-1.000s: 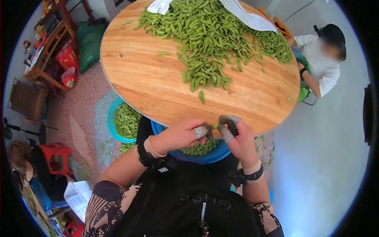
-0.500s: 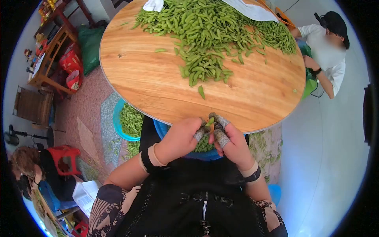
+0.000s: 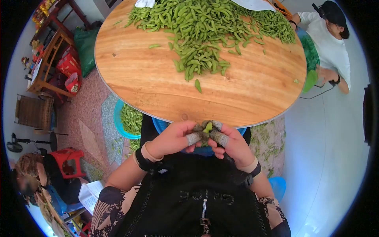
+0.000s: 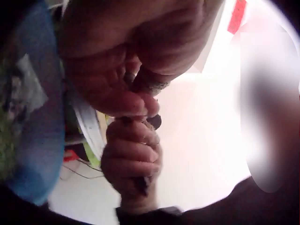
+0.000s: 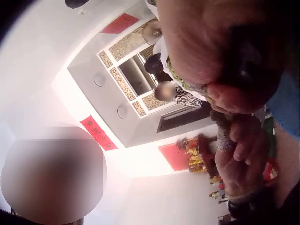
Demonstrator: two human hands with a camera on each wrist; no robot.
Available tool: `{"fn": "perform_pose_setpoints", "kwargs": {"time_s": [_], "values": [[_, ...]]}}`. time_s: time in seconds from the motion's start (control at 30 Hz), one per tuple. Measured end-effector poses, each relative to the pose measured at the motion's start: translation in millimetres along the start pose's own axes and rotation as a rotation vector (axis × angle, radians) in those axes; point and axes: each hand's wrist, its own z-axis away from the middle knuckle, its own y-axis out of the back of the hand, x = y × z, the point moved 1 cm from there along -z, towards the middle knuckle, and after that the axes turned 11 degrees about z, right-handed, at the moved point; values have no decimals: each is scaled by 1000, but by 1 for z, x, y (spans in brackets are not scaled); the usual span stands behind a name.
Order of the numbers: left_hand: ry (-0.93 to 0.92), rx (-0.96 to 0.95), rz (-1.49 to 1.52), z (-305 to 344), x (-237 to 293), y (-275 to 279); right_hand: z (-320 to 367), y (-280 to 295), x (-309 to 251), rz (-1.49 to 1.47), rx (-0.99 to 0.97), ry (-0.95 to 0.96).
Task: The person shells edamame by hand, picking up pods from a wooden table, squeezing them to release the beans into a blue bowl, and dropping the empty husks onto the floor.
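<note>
In the head view a green edamame pod shows between the taped fingertips of both hands, just off the table's near edge. My left hand pinches it from one side, with grey, dirt-stained wraps on thumb and finger. My right hand pinches it from the other side, its thumb and forefinger wrapped likewise and its other fingers curled below. In the left wrist view the right hand meets the left hand fingertip to fingertip; the pod is hidden there. Beneath both hands sits a blue basin, mostly covered by them.
A large pile of edamame pods spreads over the round wooden table, with one loose pod nearer me. Left of my knee stands a turquoise basin of pods. A seated person is at the right; another sits lower left.
My hands, a little apart one second ago, have come together, and the green pod now shows more plainly between the fingertips. The person at the right has lowered an arm.
</note>
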Motion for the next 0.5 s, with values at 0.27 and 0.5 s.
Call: {"fn": "perform_pose_setpoints", "kwargs": {"time_s": [0.27, 0.5], "values": [[-465, 323, -1105, 1, 4, -18, -2, -1, 7, 376, 165, 99], [-618, 295, -1047, 1, 5, -22, 2, -4, 2, 319, 143, 112]]}}
